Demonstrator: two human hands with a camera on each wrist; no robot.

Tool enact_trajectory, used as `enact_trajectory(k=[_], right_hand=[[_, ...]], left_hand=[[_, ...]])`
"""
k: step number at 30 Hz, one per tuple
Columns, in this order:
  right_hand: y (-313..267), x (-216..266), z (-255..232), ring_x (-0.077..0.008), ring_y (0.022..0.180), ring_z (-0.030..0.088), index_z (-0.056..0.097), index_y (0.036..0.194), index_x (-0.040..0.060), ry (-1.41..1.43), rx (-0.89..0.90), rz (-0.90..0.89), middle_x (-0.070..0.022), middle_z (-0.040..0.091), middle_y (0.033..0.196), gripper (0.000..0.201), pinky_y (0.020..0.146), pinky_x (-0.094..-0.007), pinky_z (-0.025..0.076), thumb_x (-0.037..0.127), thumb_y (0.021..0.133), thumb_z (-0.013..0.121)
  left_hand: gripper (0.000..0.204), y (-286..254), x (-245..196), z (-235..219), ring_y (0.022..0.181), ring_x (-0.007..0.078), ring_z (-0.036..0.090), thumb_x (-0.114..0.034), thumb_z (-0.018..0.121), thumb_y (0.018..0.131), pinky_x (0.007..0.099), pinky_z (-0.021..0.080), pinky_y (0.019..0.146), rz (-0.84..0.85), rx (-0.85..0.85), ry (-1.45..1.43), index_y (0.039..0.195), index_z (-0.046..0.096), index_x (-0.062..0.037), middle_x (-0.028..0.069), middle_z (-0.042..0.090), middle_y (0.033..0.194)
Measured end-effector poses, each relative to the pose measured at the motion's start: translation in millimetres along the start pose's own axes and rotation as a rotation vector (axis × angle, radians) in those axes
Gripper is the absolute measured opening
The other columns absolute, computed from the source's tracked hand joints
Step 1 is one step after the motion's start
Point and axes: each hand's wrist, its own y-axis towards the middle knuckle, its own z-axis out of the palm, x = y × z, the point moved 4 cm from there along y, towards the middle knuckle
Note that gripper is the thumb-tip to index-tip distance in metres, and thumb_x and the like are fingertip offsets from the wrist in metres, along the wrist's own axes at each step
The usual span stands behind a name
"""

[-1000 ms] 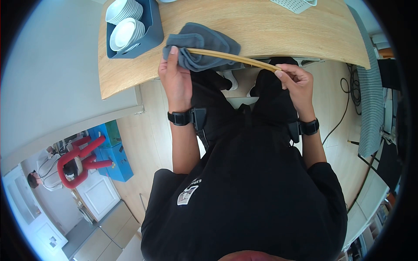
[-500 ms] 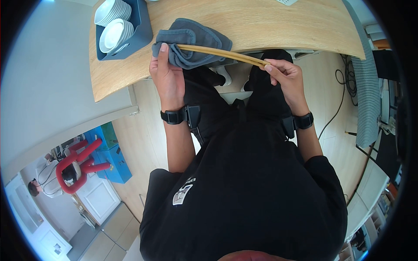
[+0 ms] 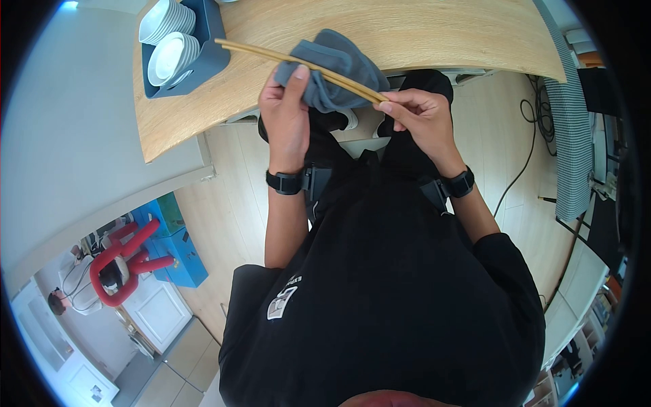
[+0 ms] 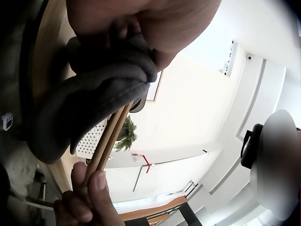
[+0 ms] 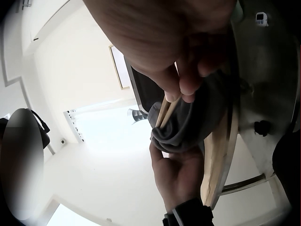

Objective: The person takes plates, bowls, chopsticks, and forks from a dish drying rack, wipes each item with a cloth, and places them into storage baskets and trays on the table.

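2 chopsticks [image 3: 339,79], tips [image 3: 221,43] now beyond cloth [image 3: 346,55]

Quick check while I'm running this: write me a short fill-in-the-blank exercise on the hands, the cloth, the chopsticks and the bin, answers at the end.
1. The right hand pinches the chopsticks, which number ____.
2. The left hand holds the gray cloth, and the strap on that wrist is ____.
3. The stacked bowls in the bin are coloured ____.
4. On the table, the bin stands toward the ____ side of the head view.

Missing words: two; black; white; left.
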Motion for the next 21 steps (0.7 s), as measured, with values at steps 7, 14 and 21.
enact_trajectory(k=[7,14,21], right_hand=[[-3,8,17,-0.0042,0.059,0.058,0.074,0.101,-0.0002,0.013,0.031,0.082,-0.0027,0.070,0.077,0.021,0.053,-0.0186,0.046,0.013,0.085,0.077],[-5,15,17,-0.0048,0.064,0.061,0.074,0.102,0.0007,-0.035,0.048,0.057,-0.0035,0.072,0.081,0.020,0.057,-0.0193,0.049,0.012,0.085,0.076],[-6,29,15,-0.0026,0.062,0.057,0.073,0.109,0.0058,-0.201,0.031,-0.271,-0.0050,0.074,0.092,0.030,0.055,-0.0174,0.045,0.002,0.079,0.077]], left_hand=[[0.026,-15,20,17,0.087,0.0081,0.062,-0.010,0.068,0.091,0.0223,0.050,0.079,-0.127,0.098,0.051,0.114,0.062,0.0029,0.0048,0.067,0.099],[0.021,-15,23,14,0.085,0.0075,0.061,-0.007,0.067,0.091,0.0219,0.049,0.079,-0.089,0.121,0.095,0.110,0.063,0.0028,0.0035,0.067,0.095],[0.015,-9,11,13,0.084,0.0081,0.062,-0.006,0.063,0.093,0.0223,0.049,0.080,-0.058,0.010,0.021,0.105,0.063,0.0032,0.0049,0.068,0.096]])
